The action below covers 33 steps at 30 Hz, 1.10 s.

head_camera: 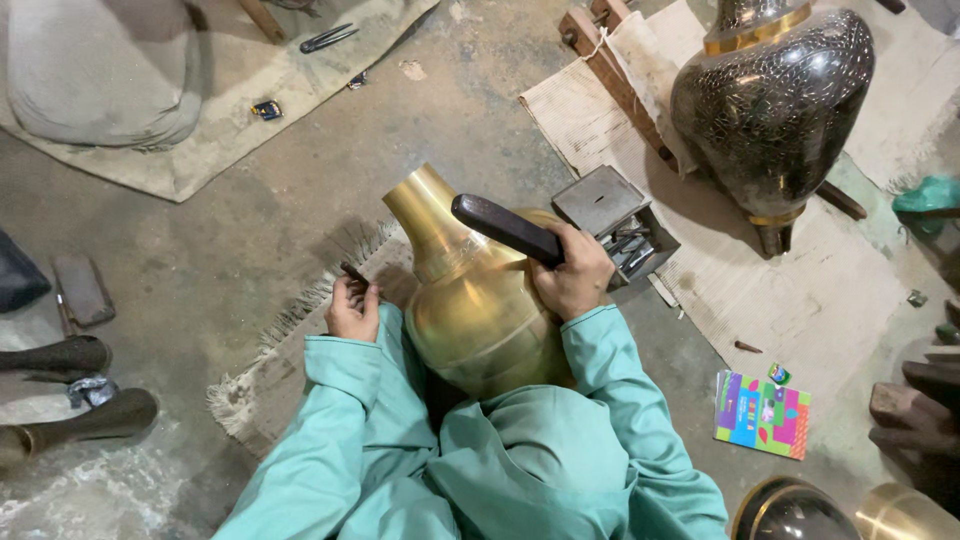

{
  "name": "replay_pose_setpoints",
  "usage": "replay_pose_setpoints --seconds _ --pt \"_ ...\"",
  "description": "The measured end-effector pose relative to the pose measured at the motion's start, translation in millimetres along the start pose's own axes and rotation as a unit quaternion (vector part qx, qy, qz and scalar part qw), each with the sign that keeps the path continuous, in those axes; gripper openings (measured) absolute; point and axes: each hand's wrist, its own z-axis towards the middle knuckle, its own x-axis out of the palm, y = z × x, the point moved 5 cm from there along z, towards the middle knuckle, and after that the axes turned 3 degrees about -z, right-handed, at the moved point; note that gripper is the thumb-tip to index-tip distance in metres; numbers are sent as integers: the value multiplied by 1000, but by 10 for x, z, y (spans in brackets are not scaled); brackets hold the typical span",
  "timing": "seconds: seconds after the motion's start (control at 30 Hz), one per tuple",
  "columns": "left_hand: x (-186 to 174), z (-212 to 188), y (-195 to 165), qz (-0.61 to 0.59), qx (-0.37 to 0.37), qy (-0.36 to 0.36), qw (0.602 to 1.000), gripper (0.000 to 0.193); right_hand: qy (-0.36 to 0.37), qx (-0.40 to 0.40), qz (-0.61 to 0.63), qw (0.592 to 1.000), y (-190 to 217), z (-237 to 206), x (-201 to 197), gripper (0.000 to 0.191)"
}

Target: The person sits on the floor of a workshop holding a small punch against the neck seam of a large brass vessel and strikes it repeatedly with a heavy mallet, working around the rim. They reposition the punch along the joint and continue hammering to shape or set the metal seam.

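A large brass vase (470,300) lies tilted in my lap, its neck pointing up and left. My right hand (572,275) rests on the vase's shoulder and grips a dark wooden mallet (505,228) that sticks out to the left over the neck. My left hand (353,308) is off to the left of the vase, over a fringed mat (290,340), with its fingers closed on a small dark metal tool (353,272). Both arms wear teal sleeves.
An open metal box of small tools (618,222) sits just behind my right hand. A big dark crackle-patterned vase (775,100) lies on cardboard at upper right. A colourful packet (762,413) lies at right. Dark vase parts (70,390) lie at left.
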Motion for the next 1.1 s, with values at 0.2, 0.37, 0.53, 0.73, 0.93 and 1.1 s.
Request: replay_pose_setpoints --seconds 0.2,0.37,0.53,0.73,0.93,1.1 --pt "-17 -15 4 0 10 -3 1000 29 2 -7 -3 1000 -20 -11 19 35" --pt "-37 -13 10 3 22 -8 1000 28 -3 -9 -3 1000 -28 -9 46 33" --pt "-55 -17 18 -15 10 -12 1000 31 2 1 3 1000 -58 -24 62 32" --pt "-67 -20 19 -15 9 -12 1000 27 2 -1 2 1000 -88 -63 92 31" --pt "-96 -39 38 -21 26 -22 999 28 -2 -3 -1 1000 -195 -102 150 31" --pt "-89 -61 169 -25 -11 -19 999 28 15 -4 2 1000 -360 -124 221 33"
